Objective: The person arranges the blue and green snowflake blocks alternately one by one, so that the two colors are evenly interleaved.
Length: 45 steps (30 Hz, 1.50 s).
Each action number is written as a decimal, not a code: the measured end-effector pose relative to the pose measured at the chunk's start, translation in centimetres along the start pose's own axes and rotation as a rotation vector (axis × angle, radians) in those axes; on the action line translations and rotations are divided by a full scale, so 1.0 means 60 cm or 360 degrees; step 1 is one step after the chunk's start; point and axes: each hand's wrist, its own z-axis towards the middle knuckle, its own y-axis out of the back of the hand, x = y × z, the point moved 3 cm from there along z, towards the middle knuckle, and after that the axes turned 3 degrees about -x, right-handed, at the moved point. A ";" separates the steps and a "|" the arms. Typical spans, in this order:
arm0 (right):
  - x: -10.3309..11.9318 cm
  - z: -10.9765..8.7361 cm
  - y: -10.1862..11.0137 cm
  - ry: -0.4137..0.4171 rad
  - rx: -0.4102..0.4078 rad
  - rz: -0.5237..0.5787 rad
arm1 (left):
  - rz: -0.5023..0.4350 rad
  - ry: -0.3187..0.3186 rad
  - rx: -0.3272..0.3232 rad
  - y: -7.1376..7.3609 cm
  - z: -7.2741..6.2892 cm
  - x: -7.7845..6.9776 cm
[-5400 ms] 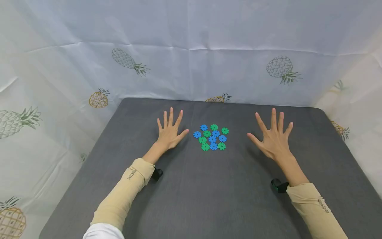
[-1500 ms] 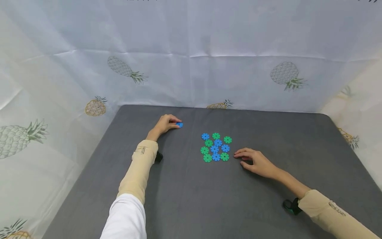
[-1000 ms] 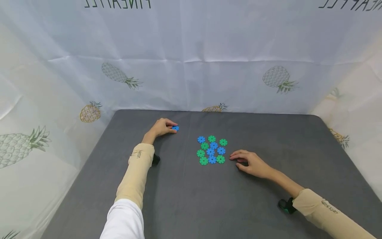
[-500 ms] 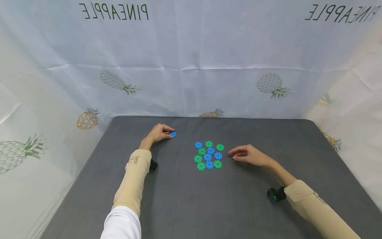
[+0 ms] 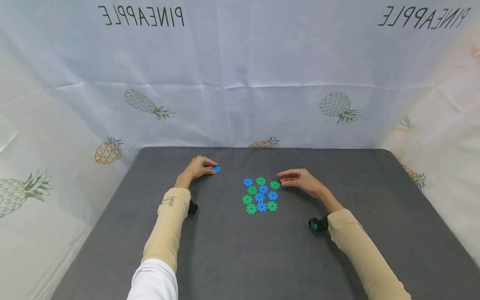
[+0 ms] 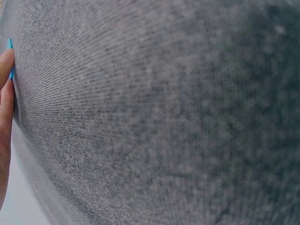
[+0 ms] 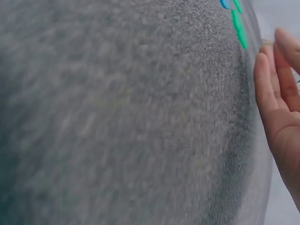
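In the head view, my left hand (image 5: 196,168) pinches a blue notched disc (image 5: 216,169) between thumb and fingers, left of and behind the other discs. The left wrist view shows that disc (image 6: 10,44) edge-on at the fingertips. Blue and green notched discs lie flat in a loose group mid-table. At the group's back right corner is a green disc (image 5: 275,185), with the fingertips of my right hand (image 5: 303,181) right at its edge. The right wrist view has those fingers loosely extended, holding nothing, beside a green disc (image 7: 239,29).
A dark grey cloth covers the table (image 5: 232,258). Behind it hangs a pale curtain (image 5: 240,50) printed with pineapples. Each wrist wears a black camera, such as the right wrist camera (image 5: 318,224).
Both hands were spread flat at first; the left has since taken a blue disc from the group's left side. Lately my right hand has moved away from me, up to the back right green disc.
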 end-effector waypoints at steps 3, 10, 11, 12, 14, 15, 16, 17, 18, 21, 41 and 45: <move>0.000 0.005 -0.004 0.0001 0.0031 -0.0057 | 0.0010 0.0007 0.0004 0.001 0.000 0.002; 0.004 0.021 -0.017 0.0023 0.0109 -0.0101 | 0.0036 0.0012 -0.0012 0.001 -0.001 0.010; 0.005 0.023 -0.018 0.0036 0.0117 -0.0118 | 0.0032 0.0005 -0.0010 0.001 -0.001 0.010; 0.006 0.025 -0.018 0.0049 0.0120 -0.0139 | 0.0030 -0.0005 -0.0005 0.001 -0.001 0.010; 0.007 0.027 -0.018 0.0097 0.0127 -0.0184 | -0.0001 -0.0008 0.0010 0.001 -0.001 0.008; 0.009 0.027 -0.017 0.0129 0.0132 -0.0201 | -0.0022 -0.0006 0.0019 0.001 -0.001 0.007; 0.009 0.028 -0.018 0.0168 0.0141 -0.0220 | -0.0042 -0.0003 0.0027 0.001 -0.001 0.008; 0.010 0.028 -0.018 0.0228 0.0160 -0.0240 | -0.0058 0.0001 0.0031 0.001 -0.001 0.009; 0.010 0.029 -0.018 0.0257 0.0170 -0.0250 | -0.0074 0.0004 0.0034 0.002 -0.001 0.010; 0.013 0.030 -0.019 0.0294 0.0187 -0.0321 | -0.0076 -0.0018 0.0035 0.004 -0.001 0.014; 0.032 0.046 -0.016 0.0200 0.0274 -0.0722 | -0.0076 -0.0052 0.0021 0.008 0.018 0.024; 0.030 0.049 -0.023 0.0228 0.0233 -0.0806 | -0.0048 -0.0036 0.0009 0.009 0.015 0.030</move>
